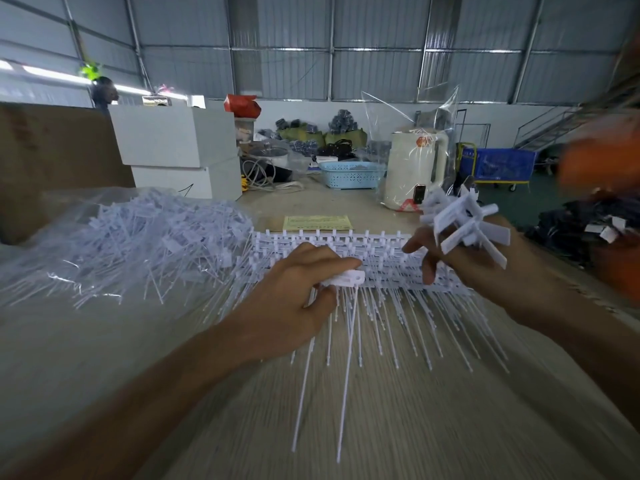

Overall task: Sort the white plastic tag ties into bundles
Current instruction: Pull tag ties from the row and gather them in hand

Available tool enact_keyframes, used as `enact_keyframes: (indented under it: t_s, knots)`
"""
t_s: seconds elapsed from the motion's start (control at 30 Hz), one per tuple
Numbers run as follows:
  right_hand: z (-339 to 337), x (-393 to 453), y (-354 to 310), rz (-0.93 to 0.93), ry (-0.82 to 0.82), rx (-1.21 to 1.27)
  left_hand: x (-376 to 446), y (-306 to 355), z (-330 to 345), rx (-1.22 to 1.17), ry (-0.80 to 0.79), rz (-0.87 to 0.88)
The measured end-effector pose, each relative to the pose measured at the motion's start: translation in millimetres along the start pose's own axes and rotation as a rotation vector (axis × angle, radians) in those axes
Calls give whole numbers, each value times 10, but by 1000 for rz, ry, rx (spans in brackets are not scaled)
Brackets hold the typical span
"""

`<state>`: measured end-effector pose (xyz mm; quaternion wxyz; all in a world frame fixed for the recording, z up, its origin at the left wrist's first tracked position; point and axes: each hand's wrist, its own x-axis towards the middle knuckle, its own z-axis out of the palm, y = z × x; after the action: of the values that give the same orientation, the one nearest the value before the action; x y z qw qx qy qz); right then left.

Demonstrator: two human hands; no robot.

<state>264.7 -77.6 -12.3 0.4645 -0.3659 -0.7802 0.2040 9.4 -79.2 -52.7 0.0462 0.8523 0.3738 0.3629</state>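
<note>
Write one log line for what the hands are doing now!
left hand: pinches tag ties | right hand: grips bundle | row of ties: on table | loose pile: left

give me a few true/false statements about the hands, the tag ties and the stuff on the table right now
1. The left hand pinches a few tag ties by their heads, their long tails hanging toward the camera. True.
2. The right hand is empty. False: it holds a fanned bundle of ties.
3. A loose heap of ties lies on clear plastic left of the hands. True.
4. The blue basket sits on top of the heap. False: it stands farther back on the table.
5. A yellow paper slip lies beyond the laid-out row of ties. True.
</note>
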Motion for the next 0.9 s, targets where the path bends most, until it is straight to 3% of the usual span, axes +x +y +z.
enact_keyframes:
  t_s: [0.13, 0.27, 0.53, 0.7, 0.77, 0.9]
  knots:
    - [33, 19, 90, -6, 51, -33, -15, 0, -12, -115, 33, -61]
    - [39, 87, 177, 89, -57, 35, 3, 2, -6, -229, 80, -90]
    - [190, 185, 212, 147, -97, 90, 18, 39, 23, -293, 164, -72]
    - [289, 29, 38, 38, 58, 115, 2, 112, 41, -309, 192, -51]
    - [357, 22, -22, 105, 116, 74, 2, 148, 45, -326, 211, -39]
    - [428, -28, -107, 256, 131, 243, 0, 198, 49, -300, 236, 9]
